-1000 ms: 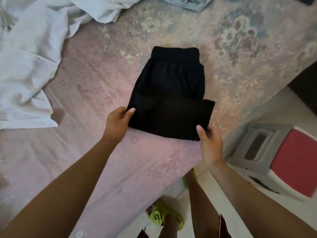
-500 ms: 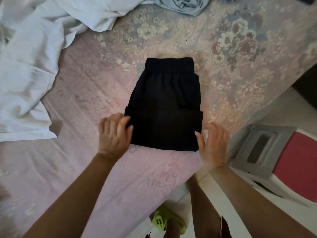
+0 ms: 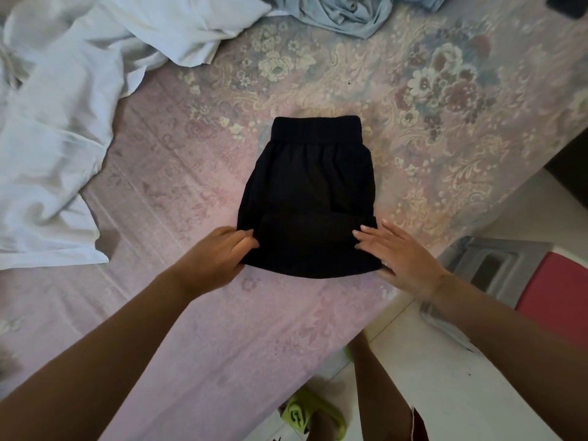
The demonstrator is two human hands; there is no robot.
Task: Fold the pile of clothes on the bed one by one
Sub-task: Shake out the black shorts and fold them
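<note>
Black shorts point(image 3: 307, 198) lie flat on the bed point(image 3: 286, 329), waistband away from me, lower part doubled up. My left hand point(image 3: 216, 256) has a narrow grip, fingers curled on the near-left corner of the fold. My right hand point(image 3: 401, 256) lies flat, fingers straight, on the near-right corner, gripping nothing. Step, as I judge it: smoothing the fold. To do it well: press both corners evenly, square the edges, avoid dragging layers. White garment point(image 3: 57, 122) and blue garment point(image 3: 346, 14) wait unfolded.
</note>
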